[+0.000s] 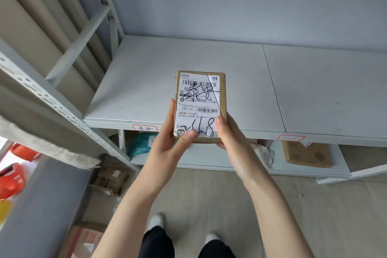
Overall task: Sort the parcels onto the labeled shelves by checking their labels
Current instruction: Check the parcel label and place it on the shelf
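Observation:
A small brown cardboard parcel point(222, 94) is held up over the front edge of a pale grey shelf point(167, 81). Its white shipping label faces me, with barcodes and black handwriting on it. My left hand point(169, 138) grips the parcel's lower left side, thumb on the label's bottom corner. My right hand point(228, 134) grips the lower right side, thumb on the label. A red-bordered shelf tag point(145, 128) with handwriting sits on the shelf's front edge just left of my hands. A second red-bordered tag point(290, 138) sits further right.
The lower shelf holds a teal bag point(142, 142), a white bag point(265, 152) and a flat brown box point(306, 154). Small cardboard boxes point(111, 180) lie on the floor by the perforated upright point(62, 109). Red objects point(12, 180) sit at the far left.

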